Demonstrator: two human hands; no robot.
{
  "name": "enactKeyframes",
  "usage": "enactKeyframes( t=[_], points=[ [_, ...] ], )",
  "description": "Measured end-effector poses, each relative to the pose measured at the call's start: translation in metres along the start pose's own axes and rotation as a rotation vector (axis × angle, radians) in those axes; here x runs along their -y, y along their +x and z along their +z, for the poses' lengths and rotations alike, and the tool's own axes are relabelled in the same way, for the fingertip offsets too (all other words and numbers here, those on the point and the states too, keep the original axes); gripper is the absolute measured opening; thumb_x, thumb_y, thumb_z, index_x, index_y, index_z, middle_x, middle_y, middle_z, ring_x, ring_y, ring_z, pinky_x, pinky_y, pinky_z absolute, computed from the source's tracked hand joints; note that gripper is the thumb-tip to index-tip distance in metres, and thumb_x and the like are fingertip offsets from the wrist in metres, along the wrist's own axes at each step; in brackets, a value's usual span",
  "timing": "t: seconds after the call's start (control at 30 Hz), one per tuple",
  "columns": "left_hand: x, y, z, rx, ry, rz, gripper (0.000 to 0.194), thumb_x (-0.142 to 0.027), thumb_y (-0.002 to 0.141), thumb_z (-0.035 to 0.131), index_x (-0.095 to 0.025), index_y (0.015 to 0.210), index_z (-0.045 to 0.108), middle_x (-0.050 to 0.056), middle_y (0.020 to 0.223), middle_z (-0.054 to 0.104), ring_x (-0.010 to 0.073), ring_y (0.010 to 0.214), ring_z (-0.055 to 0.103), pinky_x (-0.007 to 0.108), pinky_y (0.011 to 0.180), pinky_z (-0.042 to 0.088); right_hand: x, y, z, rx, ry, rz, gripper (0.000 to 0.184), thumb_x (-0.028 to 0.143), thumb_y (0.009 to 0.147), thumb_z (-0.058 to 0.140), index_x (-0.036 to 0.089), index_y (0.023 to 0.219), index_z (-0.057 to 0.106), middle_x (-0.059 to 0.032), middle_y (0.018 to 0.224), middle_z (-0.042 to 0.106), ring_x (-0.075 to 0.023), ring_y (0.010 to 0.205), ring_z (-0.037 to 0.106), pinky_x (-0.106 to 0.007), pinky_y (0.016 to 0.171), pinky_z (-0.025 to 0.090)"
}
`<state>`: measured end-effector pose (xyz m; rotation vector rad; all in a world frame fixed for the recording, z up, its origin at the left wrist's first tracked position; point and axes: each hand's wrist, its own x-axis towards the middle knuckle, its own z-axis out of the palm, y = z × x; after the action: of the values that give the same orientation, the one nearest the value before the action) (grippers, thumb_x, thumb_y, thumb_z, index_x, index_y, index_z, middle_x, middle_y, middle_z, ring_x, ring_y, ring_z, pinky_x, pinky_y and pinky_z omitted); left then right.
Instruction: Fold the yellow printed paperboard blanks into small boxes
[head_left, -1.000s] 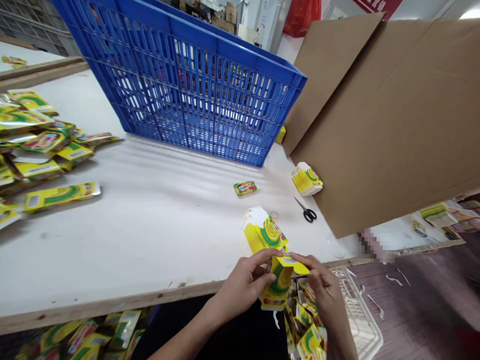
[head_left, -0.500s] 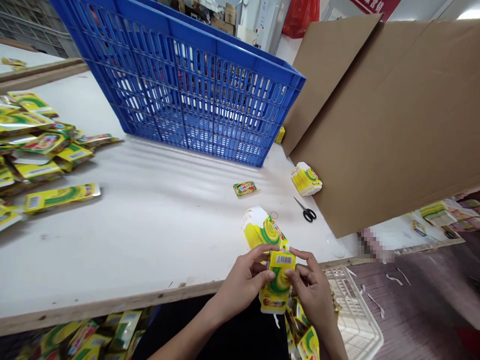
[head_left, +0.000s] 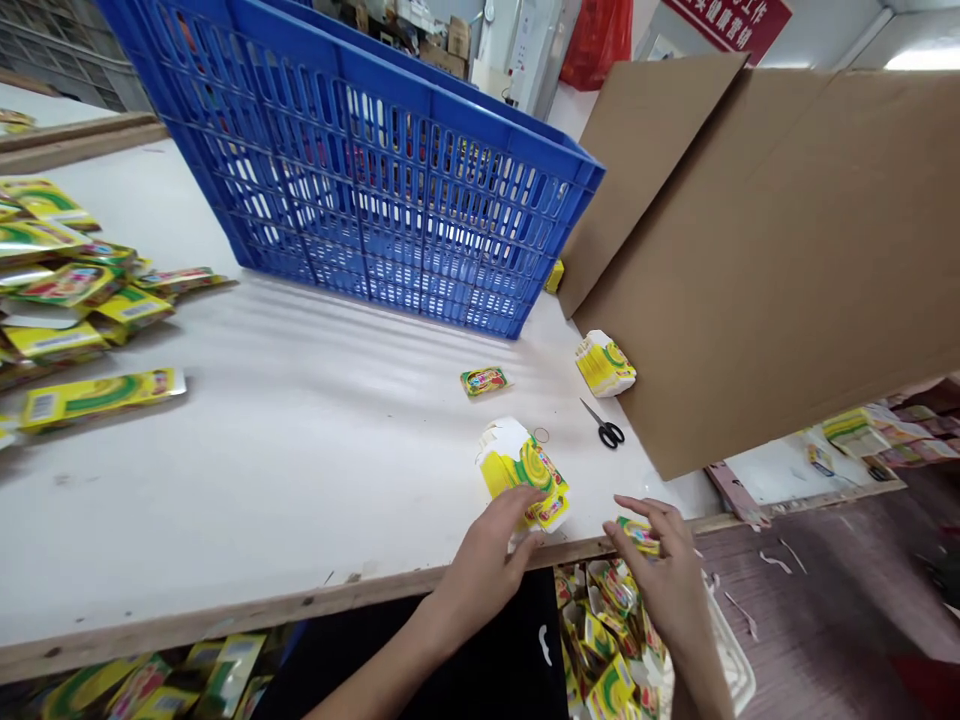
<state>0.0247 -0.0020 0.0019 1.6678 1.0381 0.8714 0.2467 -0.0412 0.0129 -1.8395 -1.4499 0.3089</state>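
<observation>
My left hand (head_left: 491, 550) is at the table's front edge, thumb and fingers apart, over the near end of a stack of flat yellow-green cartons (head_left: 529, 465). It overlaps the stack; whether it touches is unclear. My right hand (head_left: 667, 560) is out beyond the edge, above a white plastic basket (head_left: 735, 640), with thumb and index finger spread. A small yellow-green carton (head_left: 637, 535) shows just behind those fingers, partly covered by them and apparently loose. Filled-out cartons (head_left: 611, 640) lie heaped in the basket.
Black-handled scissors (head_left: 609, 432), a rubber band (head_left: 541, 436), a small packet (head_left: 484, 381) and another carton stack (head_left: 604, 364) lie on the white table (head_left: 300, 450). A blue crate (head_left: 375, 190) and large cardboard box (head_left: 787, 260) stand behind. Folded cartons (head_left: 67, 290) pile up at left.
The carton both hands held in front of me has left my left hand. My right hand has moved right, over the basket, and opened. My left hand has shifted slightly onto the flat stack.
</observation>
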Motion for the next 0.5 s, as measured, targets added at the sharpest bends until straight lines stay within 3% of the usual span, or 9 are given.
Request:
enactKeyframes(
  t=[0.23,0.33,0.5],
  points=[
    [0.013,0.001,0.001,0.051,0.146,0.045,0.038,-0.017,0.086,0.053,-0.02,0.123,0.059,0.011,0.131,0.061,0.0251,0.126,0.051,0.049,0.113,0.033,-0.003,0.02,0.087,0.079,0.07,0.041,0.036,0.045,0.077,0.064,0.019,0.102,0.07,-0.0098,0.096,0.065,-0.0274,0.09,0.054,-0.038,0.078,0.042],
    [0.013,0.0,0.001,0.05,0.16,0.044,0.038,-0.015,0.084,0.054,-0.02,0.121,0.059,0.011,0.128,0.063,0.0255,0.123,0.054,0.05,0.111,0.035,-0.004,0.021,0.098,0.085,0.067,0.037,0.026,0.039,0.078,0.062,0.018,0.093,0.068,-0.0085,0.09,0.066,-0.0259,0.084,0.054,-0.037,0.076,0.041],
    [0.014,0.0,0.001,0.0,0.128,0.042,0.038,-0.013,0.083,0.056,-0.023,0.119,0.06,0.008,0.127,0.064,0.0253,0.122,0.055,0.051,0.112,0.033,0.004,0.015,0.093,-0.022,0.14,0.068,0.02,0.038,0.075,0.066,0.019,0.084,0.065,-0.0069,0.087,0.065,-0.025,0.085,0.054,-0.037,0.078,0.041]
  ],
)
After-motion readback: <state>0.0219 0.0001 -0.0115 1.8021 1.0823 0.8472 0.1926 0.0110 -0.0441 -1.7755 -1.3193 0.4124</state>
